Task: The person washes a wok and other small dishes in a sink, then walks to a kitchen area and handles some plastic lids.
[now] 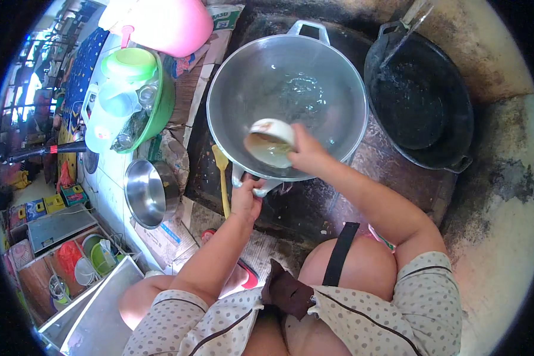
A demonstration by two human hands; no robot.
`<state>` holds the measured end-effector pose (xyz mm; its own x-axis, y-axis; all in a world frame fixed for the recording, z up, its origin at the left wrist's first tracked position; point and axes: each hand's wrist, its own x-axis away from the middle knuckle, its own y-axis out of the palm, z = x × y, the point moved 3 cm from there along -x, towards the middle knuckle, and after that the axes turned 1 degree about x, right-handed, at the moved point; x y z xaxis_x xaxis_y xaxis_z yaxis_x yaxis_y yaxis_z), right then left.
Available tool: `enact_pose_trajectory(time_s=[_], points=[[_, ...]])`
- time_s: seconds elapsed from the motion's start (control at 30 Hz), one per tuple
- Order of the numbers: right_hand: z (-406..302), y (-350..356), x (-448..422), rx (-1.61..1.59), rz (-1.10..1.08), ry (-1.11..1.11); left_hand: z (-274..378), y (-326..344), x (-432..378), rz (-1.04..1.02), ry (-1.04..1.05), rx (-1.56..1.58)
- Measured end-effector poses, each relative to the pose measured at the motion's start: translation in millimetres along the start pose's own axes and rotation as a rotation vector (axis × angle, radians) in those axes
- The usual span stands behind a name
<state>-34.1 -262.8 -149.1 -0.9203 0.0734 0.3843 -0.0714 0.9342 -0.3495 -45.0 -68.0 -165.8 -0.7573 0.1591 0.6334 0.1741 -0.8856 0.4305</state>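
Observation:
A large round metal pot (249,80) with two loop handles stands before me, tilted a little, with some water in its bottom. My left hand (248,198) grips the handle nearest me. My right hand (309,151) holds a white bowl (273,128) by its rim, tipped on its side inside the pot near the close wall; the bowl is partly blurred. To the right, water from a spout runs into a dark oval pan (414,102). A yellow spatula (223,169) lies left of the pot's near handle.
At left, a green basin (164,102) holds a clear pitcher (111,111), jars and a green-lidded container. A pink tub (169,26) is behind it. A steel pot (146,193) sits on the tiles. A stained wall (494,267) rises at right; a rack with dishes stands lower left.

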Motion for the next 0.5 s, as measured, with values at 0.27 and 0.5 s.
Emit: enact_pose_trajectory(time_s=[0.27,0.5], points=[[-123.9,-33.9,-53.3,0.437,0.261,-0.573,67.7,-10.1,15.1,0.054,-0.114,-0.168],[-1.0,-230.6,-29.6,0.209,1.101,-0.328,135.8,13.6,61.7,0.153,-0.142,-0.349]])
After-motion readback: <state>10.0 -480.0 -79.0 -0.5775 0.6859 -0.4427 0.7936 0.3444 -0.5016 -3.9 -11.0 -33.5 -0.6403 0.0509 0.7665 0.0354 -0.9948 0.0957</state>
